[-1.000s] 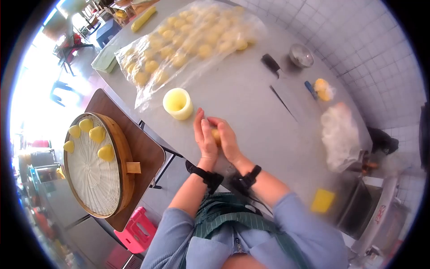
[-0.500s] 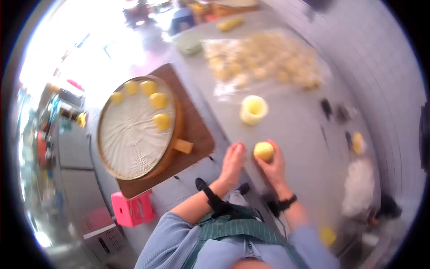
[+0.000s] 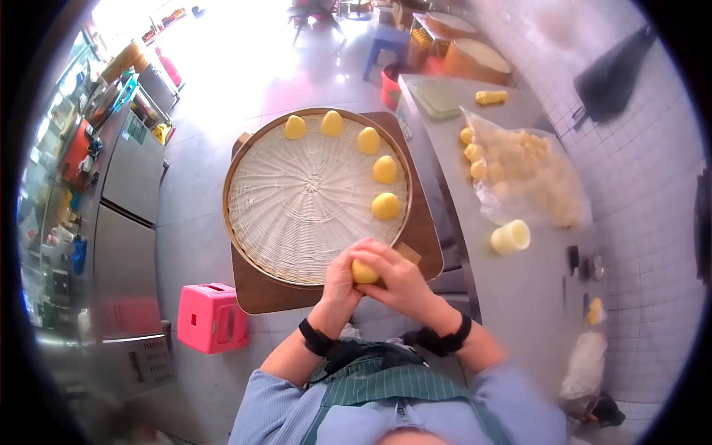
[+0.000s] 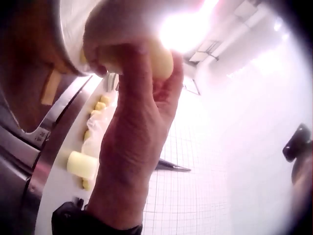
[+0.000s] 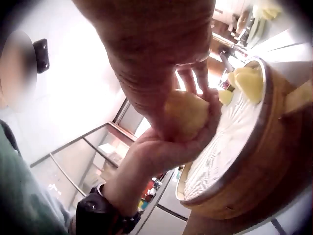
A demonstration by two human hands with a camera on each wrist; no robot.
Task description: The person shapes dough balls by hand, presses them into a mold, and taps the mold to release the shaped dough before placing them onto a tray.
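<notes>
We list, left to right: pink stool (image 3: 211, 317) on the floor; bamboo steamer (image 3: 297, 215) with five yellow buns (image 3: 385, 170) along its rim; left hand (image 3: 343, 280) and right hand (image 3: 404, 283), fingers of both curled round one yellow dough piece (image 3: 363, 273) above the steamer's near edge; pale cup (image 3: 510, 237) and bagged dough balls (image 3: 526, 178) on the worktop (image 3: 519, 297).
</notes>
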